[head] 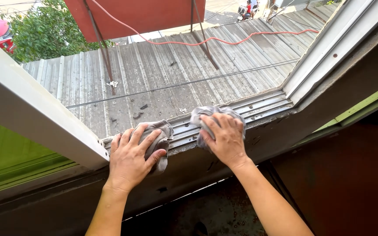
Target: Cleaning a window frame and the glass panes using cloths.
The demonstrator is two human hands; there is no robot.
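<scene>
**Both hands on cloths at the window track**

I see my left hand [130,157] pressed flat over a grey cloth [160,140], fingers spread and draped across it, the grip bearing down rather than pinching. The cloth sits at the near-left end of the window track [259,107], part of it hanging over the inner edge of the sill. My right hand [225,137] covers a second grey cloth [213,112], bunched up, with fingers curled over its top; that grip is a loose clutch pressing the wad into the track grooves.

The track's long axis runs from lower left to upper right, and both cloths lie on it, directly under the palms. The right hand is the nearer one to the uncovered stretch of track, which leads away up-right toward the frame corner. The two cloths are near each other but apart, with a short bare run of grooves between them.

Just left of my left hand stands the white window frame [31,109], closing off that end. Beyond the sill lies a corrugated metal roof [162,74], with a red hose [224,40] across its far side and a thin wire crossing it nearer the sill.
</scene>
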